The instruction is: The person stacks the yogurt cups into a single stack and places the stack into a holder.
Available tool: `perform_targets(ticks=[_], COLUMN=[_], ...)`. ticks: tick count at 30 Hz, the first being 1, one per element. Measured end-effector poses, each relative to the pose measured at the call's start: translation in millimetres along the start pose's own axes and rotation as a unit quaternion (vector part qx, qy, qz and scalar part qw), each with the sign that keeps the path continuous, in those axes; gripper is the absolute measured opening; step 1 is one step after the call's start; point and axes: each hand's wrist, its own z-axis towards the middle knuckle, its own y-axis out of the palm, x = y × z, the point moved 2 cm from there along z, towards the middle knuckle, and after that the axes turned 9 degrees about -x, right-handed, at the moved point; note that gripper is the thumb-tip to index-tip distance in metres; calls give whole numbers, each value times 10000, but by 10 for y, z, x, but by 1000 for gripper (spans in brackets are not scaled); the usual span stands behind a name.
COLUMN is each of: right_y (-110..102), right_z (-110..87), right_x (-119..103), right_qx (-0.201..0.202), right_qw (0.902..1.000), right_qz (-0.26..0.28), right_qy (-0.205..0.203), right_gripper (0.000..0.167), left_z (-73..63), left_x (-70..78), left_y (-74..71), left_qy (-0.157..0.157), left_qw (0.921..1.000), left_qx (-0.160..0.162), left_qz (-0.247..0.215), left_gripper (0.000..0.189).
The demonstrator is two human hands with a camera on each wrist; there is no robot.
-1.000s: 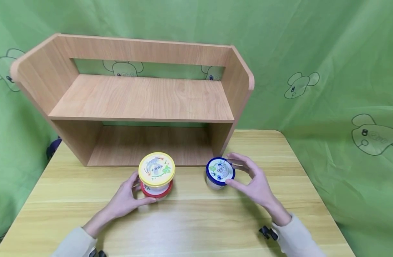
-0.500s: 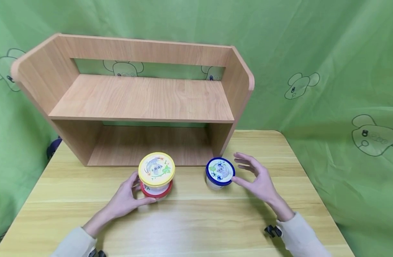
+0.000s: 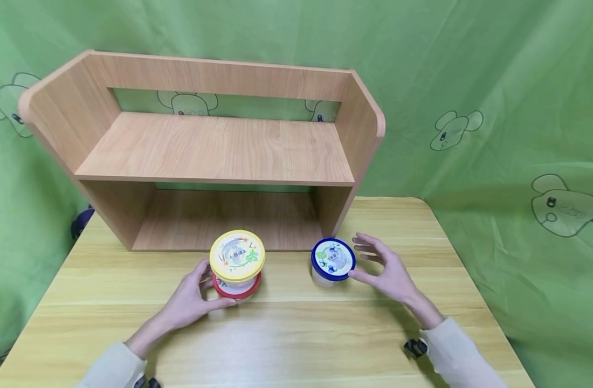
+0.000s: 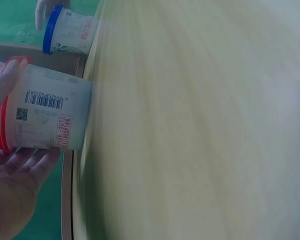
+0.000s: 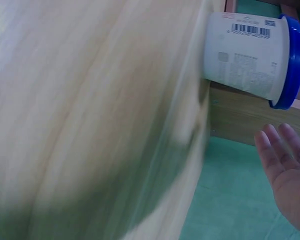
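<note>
Left hand: I have the left hand at lower left of centre in the head view, thumb and fingers curled round the red-lidded tub; grip clamped on that tub.
Red-lidded tub: the red-lidded tub is upright on the table, just below the centre of the head view. In the left wrist view I see the thumb at its red rim, the fingers along the opposite side, and a barcode on the wall.
Yellow-lidded tub: the yellow-lidded tub is stacked on the red lid; printed top facing up.
Right hand: I have the right hand right of centre in the head view, thumb and fingers spread apart, holding nothing. From here I cannot tell whether the thumb tip touches the blue rim; the fingers are off the tub.
Blue-lidded tub: the blue-lidded tub stands upright on the table, between the stack and the right hand, near the shelf's lower right front corner.
Shelf: the wooden two-level shelf fills the upper left and centre, behind the tubs.
Backdrop: green curtain with outlined animal heads, across the top and both sides.
Sleeves: pale cuffs at both wrists, bottom of frame.
</note>
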Motion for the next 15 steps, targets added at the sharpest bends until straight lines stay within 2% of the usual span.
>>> perform_targets(ticks=[8, 15], right_y=[10, 39], right_z=[19, 53], right_x=[135, 195], right_qx=[-322, -533], right_qw=[9992, 9982], right_qz=[-140, -26], right_qy=[192, 273], right_gripper=[88, 91], left_z=[-3, 1], left_x=[3, 9], left_y=[-1, -2], left_qy=[-55, -49], left_qw=[10000, 10000], left_qx=[-20, -14], left_qz=[-47, -45], left_gripper=[96, 96])
